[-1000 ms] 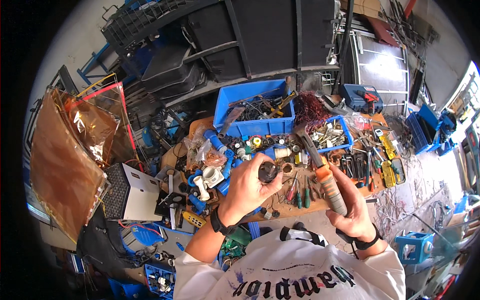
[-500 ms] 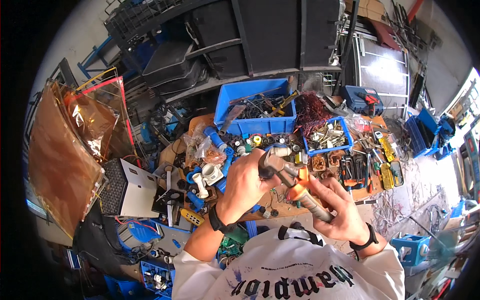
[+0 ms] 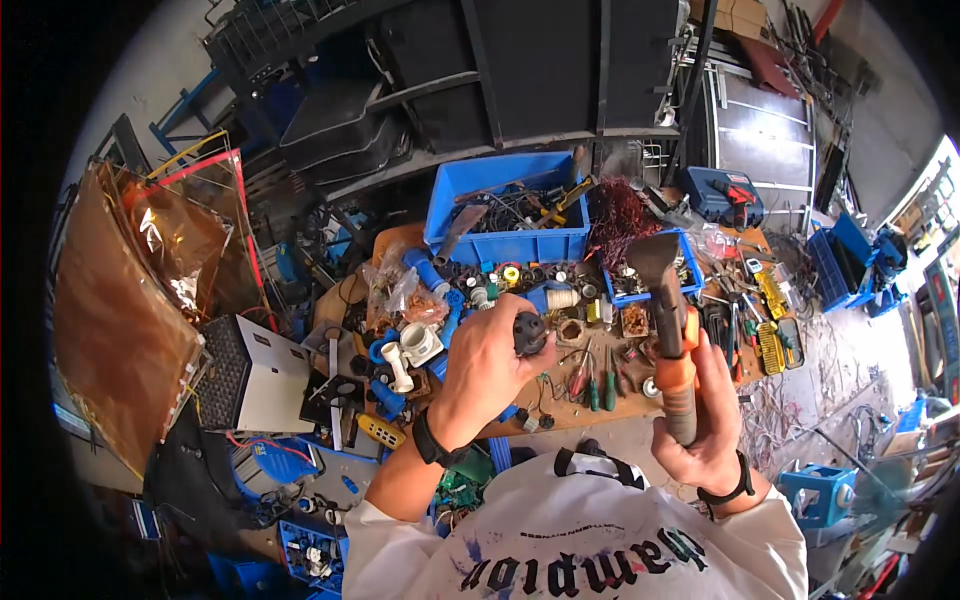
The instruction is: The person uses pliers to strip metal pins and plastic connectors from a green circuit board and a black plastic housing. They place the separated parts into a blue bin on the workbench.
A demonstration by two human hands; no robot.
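Observation:
My left hand [image 3: 482, 362] is closed around a black round part [image 3: 530, 334] with small holes in its end face. In my right hand [image 3: 708, 425] a hand tool [image 3: 673, 372] is held upright by its grey and orange handle. Its dark, broad head points away from me, over the small blue tray. The tool and the black part are well apart. Below and between my hands, green-handled screwdrivers [image 3: 602, 383] and a red-handled tool [image 3: 579, 375] lie on the wooden table [image 3: 570, 418].
A large blue bin [image 3: 510, 248] with tools and cables stands at the back. Beside it are a tangle of dark red wire [image 3: 618, 222] and a small blue tray [image 3: 640, 296] of metal parts. White and blue pipe fittings [image 3: 420, 343] crowd the left; a drill on a case [image 3: 725, 197] sits back right.
My right hand has swung the tool rightward, away from the black part, and turned it upright. My left hand stays almost in place, still holding the black part.

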